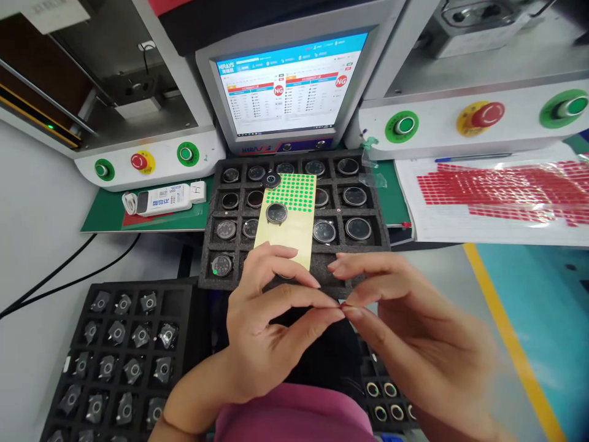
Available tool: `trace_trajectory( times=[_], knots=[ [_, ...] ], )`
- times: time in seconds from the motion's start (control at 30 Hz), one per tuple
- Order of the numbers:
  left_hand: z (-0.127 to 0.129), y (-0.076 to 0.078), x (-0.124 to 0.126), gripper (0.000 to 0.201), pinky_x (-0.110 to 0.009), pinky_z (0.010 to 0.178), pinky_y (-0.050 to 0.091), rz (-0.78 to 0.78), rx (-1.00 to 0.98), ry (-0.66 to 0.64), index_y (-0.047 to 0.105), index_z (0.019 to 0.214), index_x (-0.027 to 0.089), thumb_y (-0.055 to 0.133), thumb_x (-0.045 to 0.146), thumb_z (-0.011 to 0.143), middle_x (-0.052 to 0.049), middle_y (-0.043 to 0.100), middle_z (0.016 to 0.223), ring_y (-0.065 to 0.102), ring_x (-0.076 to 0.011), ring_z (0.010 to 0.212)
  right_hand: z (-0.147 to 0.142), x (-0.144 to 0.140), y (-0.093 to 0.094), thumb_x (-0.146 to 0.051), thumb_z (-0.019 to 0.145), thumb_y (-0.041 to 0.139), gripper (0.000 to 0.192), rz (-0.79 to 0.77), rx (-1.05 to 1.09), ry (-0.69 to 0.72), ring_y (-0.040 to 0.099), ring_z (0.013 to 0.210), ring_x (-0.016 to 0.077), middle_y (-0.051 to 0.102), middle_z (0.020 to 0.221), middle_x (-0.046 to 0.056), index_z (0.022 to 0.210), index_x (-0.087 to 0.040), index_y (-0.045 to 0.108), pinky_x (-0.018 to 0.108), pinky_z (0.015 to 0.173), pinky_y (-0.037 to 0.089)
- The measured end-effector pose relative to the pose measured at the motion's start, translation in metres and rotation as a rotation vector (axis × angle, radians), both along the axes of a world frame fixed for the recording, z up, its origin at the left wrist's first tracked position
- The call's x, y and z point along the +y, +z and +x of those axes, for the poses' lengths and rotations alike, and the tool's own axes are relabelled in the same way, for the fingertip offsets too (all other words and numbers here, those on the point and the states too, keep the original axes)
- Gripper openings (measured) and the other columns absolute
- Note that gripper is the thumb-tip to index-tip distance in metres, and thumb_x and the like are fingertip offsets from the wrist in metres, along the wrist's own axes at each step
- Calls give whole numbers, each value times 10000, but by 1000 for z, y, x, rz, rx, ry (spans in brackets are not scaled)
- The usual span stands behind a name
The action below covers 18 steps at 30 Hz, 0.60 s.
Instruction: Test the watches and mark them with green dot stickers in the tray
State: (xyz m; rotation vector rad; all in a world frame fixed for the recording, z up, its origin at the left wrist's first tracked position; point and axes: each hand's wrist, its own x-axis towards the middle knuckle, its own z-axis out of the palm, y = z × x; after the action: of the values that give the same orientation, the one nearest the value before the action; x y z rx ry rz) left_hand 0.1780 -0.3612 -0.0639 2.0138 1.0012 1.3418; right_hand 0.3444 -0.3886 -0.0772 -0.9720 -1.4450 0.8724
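My left hand [276, 319] and my right hand [405, 325] meet in front of the foam tray [304, 244], thumbs and forefingers pinched tip to tip. Between them shows a tiny red piece [343, 304], mostly hidden by the fingertips. Beyond my left hand, a yellow sheet with green round stickers [294, 193] lies across the tray. A round watch body [277, 213] rests on this sheet, face up. At the sheet's upper left corner sits another watch body [271, 179], its back showing. More round watch bodies [358, 228] fill many of the tray's compartments.
Behind the tray stands a screen [294, 92] showing red NG marks, between two machines with green buttons [405, 126] and red stop buttons [488, 116]. Red sticker strips [506, 187] lie on papers at right. Another tray of wrapped watch bodies [116, 332] is lower left. A white boxed device [165, 199] lies left.
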Motion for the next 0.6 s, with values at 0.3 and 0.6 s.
trace_trajectory(
  times=[0.3,0.6],
  knots=[
    [-1,5,-3,89,-427,996,501,-39,86,24,705,817,243,698,269,901,-18,672,843,624,-207,1003,5,-3,2,-77,847,690,198,37,-143,-90,649,1076,198,689,1059,29,937,-252,667,354,947,551],
    [1,4,0,106,-427,1003,495,-56,98,4,705,811,239,692,286,905,-23,684,861,626,-207,1003,9,-2,3,-74,859,675,205,87,-213,-82,661,1048,184,697,1051,9,946,-260,664,390,1074,494]
  ],
)
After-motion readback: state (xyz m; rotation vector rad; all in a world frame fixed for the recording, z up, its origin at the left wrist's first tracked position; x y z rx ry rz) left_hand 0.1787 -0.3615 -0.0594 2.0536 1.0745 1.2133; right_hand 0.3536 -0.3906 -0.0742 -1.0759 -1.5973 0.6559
